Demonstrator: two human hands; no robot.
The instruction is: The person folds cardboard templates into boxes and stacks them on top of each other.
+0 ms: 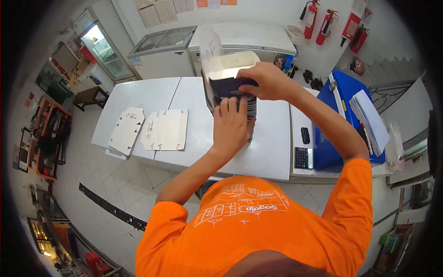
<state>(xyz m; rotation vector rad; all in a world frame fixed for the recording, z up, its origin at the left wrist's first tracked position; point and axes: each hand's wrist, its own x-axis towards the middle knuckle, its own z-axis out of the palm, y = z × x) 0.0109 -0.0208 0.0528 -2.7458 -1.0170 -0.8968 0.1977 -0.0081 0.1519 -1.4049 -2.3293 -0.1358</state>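
At the far middle of the white worktop [272, 143], the right hand [264, 82] is pinching a dark panel [224, 87] of an open, pale-lined carton [233, 62], whose contents I cannot tell. The left hand [230, 123] is laying slightly spread fingers against a layered dark stack [252, 111] on the near side, its grip unclear. Flattened cartons [167, 130] are lying left; a blue cooler [326, 148] is supporting papers [369, 121] at right.

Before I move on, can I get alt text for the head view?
The right hand grips a dark panel; the left hand touches a stack. Flat cartons lie leftward on the white worktop.
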